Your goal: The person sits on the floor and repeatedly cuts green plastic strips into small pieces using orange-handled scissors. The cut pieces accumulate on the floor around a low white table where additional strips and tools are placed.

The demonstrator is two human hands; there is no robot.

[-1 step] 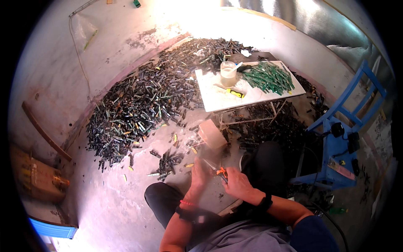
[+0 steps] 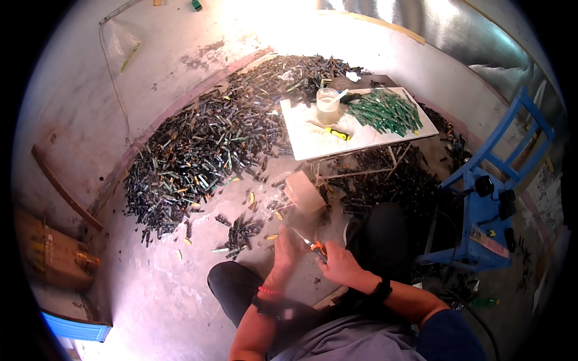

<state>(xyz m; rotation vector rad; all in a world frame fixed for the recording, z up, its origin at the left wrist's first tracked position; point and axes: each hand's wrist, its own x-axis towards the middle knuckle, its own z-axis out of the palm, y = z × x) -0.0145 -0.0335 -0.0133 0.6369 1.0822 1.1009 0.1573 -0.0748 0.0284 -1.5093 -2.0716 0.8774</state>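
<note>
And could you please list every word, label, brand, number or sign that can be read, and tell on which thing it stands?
No text can be read here.
Brown cardboard box at left: dark marks, too blurred to read.
Green strips on the white tabletop: too small to tell any lettering.
Orange-handled tool in the right hand: no lettering can be made out.

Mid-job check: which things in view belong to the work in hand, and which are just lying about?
Likely in use:
orange-handled tool, held in the right hand
perhaps the brown block just beyond
(left hand too blurred to judge)

Apparently lying about:
yellow-handled tool and clear cup on the white-topped table
blue chair
</note>
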